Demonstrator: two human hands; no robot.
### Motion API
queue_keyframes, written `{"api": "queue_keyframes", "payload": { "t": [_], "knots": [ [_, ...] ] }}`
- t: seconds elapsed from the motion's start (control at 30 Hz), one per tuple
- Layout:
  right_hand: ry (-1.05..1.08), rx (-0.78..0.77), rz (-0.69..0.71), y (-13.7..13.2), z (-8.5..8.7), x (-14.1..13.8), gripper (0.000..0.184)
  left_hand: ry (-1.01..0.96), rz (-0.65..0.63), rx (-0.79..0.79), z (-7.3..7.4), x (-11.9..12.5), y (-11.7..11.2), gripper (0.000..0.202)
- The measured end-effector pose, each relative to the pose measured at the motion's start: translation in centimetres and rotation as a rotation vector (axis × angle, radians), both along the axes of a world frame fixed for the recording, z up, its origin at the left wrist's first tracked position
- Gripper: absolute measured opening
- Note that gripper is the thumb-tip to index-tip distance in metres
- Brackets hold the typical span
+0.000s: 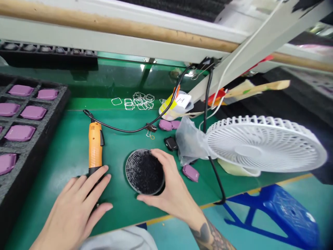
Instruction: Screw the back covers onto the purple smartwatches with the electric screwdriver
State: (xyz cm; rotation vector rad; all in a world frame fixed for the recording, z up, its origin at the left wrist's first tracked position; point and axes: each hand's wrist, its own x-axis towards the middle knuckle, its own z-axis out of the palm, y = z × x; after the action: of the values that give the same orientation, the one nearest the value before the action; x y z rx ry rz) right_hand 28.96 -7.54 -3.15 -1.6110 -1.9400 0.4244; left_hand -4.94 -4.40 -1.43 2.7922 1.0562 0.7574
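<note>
My right hand [170, 182] grips the rim of a round dish [132, 172] between thumb and fingers. The dish has a dotted, perforated-looking surface, and a heap of tiny black pieces, perhaps screws, covers much of it. To its left lies an orange electric screwdriver [95, 146], its cord end pointing away from me. My left hand [83, 198] rests over the screwdriver's black front end with fingers stretched out and thumb apart, covering part of it. Right of the dish are a purple watch-like case [190, 172] and a black one [171, 143].
A black foam tray [53, 119] of purple cases stands at left. White thin frames [140, 100], a binder clip [151, 127] and more purple cases [166, 125] lie toward the back. A white fan [265, 146] and black cable [208, 104] occupy the right, above a blue stool [283, 211].
</note>
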Motion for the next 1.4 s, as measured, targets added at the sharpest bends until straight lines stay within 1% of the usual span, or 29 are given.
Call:
{"api": "queue_keyframes", "payload": {
  "t": [0.13, 0.23, 0.5, 0.63, 0.9, 1.0, 1.1, 1.2, 1.3, 1.4],
  "knots": [
    [0.041, 0.018, -0.022, -0.08, 0.31, 0.35, 0.121, 0.017, -0.013, 0.005, 0.32, 0.02, 0.01, 0.041],
    [0.041, 0.005, 0.007, -0.23, 0.33, 0.24, 0.122, 0.035, -0.019, 0.008, 0.12, -0.14, 0.02, 0.042],
    [0.027, 0.022, -0.018, -0.48, 0.30, 0.14, 0.118, 0.051, -0.035, 0.003, -0.09, -0.39, 0.11, 0.042],
    [0.007, 0.026, -0.017, -0.43, 0.17, 0.14, 0.122, 0.042, -0.035, 0.011, -0.31, -0.38, -0.04, 0.041],
    [0.002, 0.046, -0.043, -0.18, 0.00, 0.14, 0.110, 0.063, -0.020, 0.012, 0.09, -0.07, 0.09, 0.040],
    [-0.016, 0.036, -0.017, -0.16, 0.10, 0.06, 0.112, 0.066, -0.021, 0.034, 0.14, -0.02, 0.18, 0.040],
    [-0.025, 0.043, -0.028, -0.13, 0.16, -0.04, 0.108, 0.056, -0.015, 0.063, 0.03, 0.02, 0.26, 0.041],
    [-0.016, 0.042, -0.006, -0.16, 0.18, -0.17, 0.111, 0.058, -0.012, 0.080, -0.12, 0.01, 0.28, 0.042],
    [-0.007, 0.045, -0.003, -0.27, 0.20, -0.31, 0.110, 0.061, -0.011, 0.096, -0.25, -0.06, 0.31, 0.043],
    [-0.007, 0.039, 0.033, -0.34, 0.23, -0.37, 0.114, 0.057, -0.018, 0.114, -0.31, -0.01, 0.41, 0.043]
  ]
}}
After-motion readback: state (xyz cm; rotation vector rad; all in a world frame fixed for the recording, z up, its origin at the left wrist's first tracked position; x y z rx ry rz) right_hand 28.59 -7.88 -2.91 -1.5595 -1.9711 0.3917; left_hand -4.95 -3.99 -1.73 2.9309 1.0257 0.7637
